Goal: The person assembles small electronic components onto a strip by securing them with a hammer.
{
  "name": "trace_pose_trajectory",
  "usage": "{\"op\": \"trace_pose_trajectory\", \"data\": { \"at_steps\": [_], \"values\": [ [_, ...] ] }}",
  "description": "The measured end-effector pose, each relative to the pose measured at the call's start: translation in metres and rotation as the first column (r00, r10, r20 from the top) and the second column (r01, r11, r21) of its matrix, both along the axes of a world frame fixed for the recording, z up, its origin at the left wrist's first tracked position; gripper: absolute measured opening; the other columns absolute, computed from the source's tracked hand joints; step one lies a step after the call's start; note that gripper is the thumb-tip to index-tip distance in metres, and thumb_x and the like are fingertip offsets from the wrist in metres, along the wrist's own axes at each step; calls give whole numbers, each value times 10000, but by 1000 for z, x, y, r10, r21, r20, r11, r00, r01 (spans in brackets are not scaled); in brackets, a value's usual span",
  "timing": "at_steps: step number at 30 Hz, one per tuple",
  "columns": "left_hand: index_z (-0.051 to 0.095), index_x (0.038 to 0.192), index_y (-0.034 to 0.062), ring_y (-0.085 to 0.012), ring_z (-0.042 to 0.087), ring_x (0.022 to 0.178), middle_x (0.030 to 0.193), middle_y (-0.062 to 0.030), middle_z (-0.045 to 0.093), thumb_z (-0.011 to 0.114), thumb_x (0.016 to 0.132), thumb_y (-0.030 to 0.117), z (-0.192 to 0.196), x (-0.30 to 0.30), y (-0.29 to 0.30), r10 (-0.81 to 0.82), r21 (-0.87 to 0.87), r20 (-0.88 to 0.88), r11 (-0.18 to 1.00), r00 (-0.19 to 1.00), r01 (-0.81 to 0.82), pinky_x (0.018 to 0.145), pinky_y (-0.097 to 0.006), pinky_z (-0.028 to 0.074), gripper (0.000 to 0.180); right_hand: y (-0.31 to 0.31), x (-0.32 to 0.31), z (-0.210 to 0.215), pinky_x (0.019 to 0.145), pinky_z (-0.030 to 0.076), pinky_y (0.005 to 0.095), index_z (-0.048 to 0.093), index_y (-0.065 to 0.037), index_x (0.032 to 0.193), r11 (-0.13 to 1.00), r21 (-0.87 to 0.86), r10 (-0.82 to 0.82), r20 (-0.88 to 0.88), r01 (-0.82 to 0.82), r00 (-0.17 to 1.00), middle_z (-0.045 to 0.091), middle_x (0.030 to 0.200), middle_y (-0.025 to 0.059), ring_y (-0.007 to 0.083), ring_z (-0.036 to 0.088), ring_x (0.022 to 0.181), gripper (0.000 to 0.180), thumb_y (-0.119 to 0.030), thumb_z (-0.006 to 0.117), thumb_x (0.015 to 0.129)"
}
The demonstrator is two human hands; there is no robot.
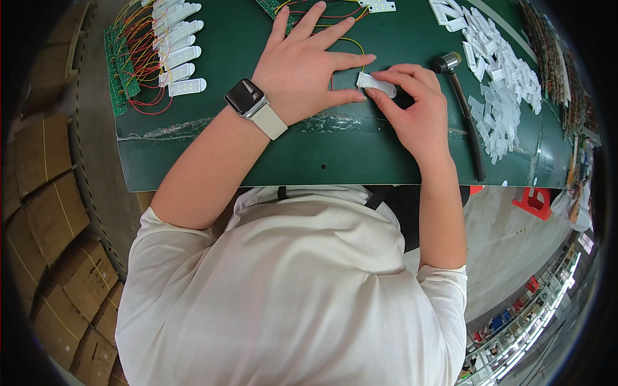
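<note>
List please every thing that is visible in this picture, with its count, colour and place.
white strip: one, white, pinched in right hand.
wires: several, red and yellow, under left hand.
hammer: one, black, right of the hands.
loose covers: many, white, heap at table's right.
finished strips: a row, white, with green boards, table's left.
table: one, green.
cardboard boxes: several, brown, floor at left.
left hand: flat on table, watch on wrist.
right hand: holding strip.

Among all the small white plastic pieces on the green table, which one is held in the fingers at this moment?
The single white piece pinched by the right hand, beside the flat left hand. The others lie untouched: a row with wires at left, a loose pile at right.
</note>
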State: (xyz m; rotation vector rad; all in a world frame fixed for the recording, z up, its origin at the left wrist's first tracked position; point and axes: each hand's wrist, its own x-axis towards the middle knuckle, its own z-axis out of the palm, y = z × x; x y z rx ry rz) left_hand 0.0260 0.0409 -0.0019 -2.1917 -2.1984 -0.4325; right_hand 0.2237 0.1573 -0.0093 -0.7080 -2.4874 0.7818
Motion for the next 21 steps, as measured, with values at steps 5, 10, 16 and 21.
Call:
{"op": "trace_pose_trajectory", "data": {
  "at_steps": [5, 10, 16, 21],
  "values": [
    [659, 1404, 322, -475, 283, 1515, 1652, -128, 371, 663, 908, 588, -3, -3, -1, -28, 18, 74, 999, 997, 27, 1211, -693, 168, 562, 0, -1, -1, 909, 509, 379, 794, -86, 1017, 1000, 20, -8, 9, 8, 1000, 703, 1055, 46, 267, 620, 1048, 233, -189, 839, 813],
    [651, 1412, 333, -469, 281, 1517, 1648, -129, 378, 650, 912, 601, -1, 1, 2, 9, -25, -32, 1000, 999, -10, 1216, -690, 159, 568, -1, 1, 0, 908, 511, 375, 794, -88, 1021, 999, 42, -19, 7, 19, 1000, 704, 1056, 50, 268, 622, 1053, 238, -194, 839, 814],
    [674, 1370, 389, -416, 290, 1530, 1629, -74, 424, 718, 843, 619, -12, 4, 3, 29, 31, -13, 999, 999, -29, 1226, -678, 158, 576, 2, 12, 8, 904, 521, 368, 794, -90, 1026, 994, 94, -59, -48, 64, 997, 708, 1050, 64, 276, 642, 1039, 266, -210, 859, 798],
    [698, 1326, 441, -363, 292, 1546, 1626, -9, 447, 780, 783, 621, -12, 1, -4, 76, 45, 14, 996, 997, -76, 1239, -657, 149, 578, 30, 65, 26, 858, 531, 392, 776, -86, 1050, 856, 338, -386, -83, 391, 919, 726, 1024, 91, 297, 664, 967, 267, -232, 842, 837]
  ]
}}
